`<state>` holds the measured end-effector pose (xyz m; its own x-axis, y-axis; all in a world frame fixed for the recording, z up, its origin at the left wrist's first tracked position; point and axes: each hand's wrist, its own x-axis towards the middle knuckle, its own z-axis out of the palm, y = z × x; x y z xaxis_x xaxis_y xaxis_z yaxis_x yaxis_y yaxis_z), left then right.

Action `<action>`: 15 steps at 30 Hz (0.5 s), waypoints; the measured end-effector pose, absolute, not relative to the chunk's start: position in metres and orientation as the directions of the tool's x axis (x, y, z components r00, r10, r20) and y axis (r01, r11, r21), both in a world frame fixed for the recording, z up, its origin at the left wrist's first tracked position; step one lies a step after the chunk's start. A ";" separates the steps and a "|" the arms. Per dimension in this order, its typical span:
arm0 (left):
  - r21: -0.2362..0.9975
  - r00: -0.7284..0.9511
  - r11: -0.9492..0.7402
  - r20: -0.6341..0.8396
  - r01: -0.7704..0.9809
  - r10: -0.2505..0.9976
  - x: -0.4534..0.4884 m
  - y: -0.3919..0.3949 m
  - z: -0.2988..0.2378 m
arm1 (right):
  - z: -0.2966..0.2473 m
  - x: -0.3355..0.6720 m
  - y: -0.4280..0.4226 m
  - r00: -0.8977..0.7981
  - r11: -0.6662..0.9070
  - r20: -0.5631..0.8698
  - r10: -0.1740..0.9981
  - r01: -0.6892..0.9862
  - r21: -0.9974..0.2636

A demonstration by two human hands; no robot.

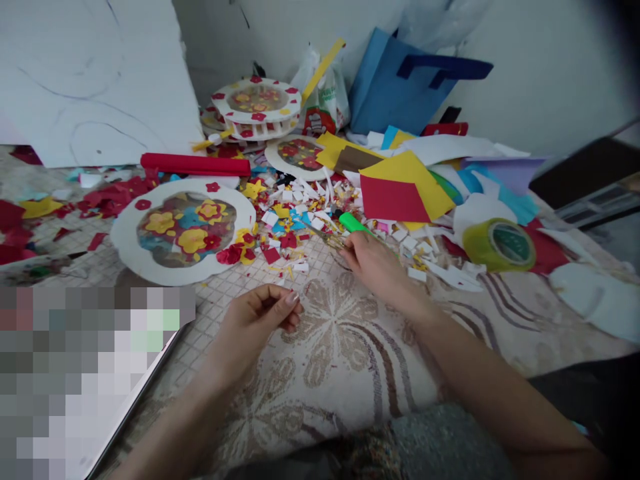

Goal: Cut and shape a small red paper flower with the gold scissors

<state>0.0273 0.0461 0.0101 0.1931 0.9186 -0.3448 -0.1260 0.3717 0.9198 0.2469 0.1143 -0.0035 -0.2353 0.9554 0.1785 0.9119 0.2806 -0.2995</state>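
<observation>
Looks like a home, with someone doing crafts right on the floor. There's a patterned rug [345,347] instead of a workbench, plain walls [525,47] meeting in a corner, and paper scraps [300,213] scattered everywhere. Coloured sheets [405,187] lie in a loose pile, a tape roll [500,245] sits beside them, and flower-covered paper plates [183,230] lie about. A blue bag [390,87] leans against the wall. Definitely a living space, not a proper workshop.

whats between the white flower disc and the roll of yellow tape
In the head view, between the flower disc and the yellow tape roll lie scattered paper scraps and the right hand at green-handled scissors.
</observation>
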 end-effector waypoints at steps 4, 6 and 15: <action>0.893 0.191 0.407 -0.373 -0.192 0.908 0.027 0.050 0.004 | 0.000 0.249 0.111 -0.262 0.254 0.099 0.960 0.668 -0.700; 0.883 0.191 0.424 -0.389 -0.203 0.901 0.027 0.050 0.003 | 0.005 0.241 0.106 -0.322 0.188 0.034 0.946 0.462 -0.867; 0.901 0.249 0.419 -0.382 -0.111 0.890 0.030 0.045 0.002 | 0.003 0.205 0.078 -0.477 -0.069 -0.125 0.870 0.134 -0.989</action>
<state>0.0298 0.0446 0.0017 0.2494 0.8897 -0.3825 -0.1110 0.4186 0.9013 0.2049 0.0781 0.0030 -0.4768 0.8700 -0.1253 0.1336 -0.0692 -0.9886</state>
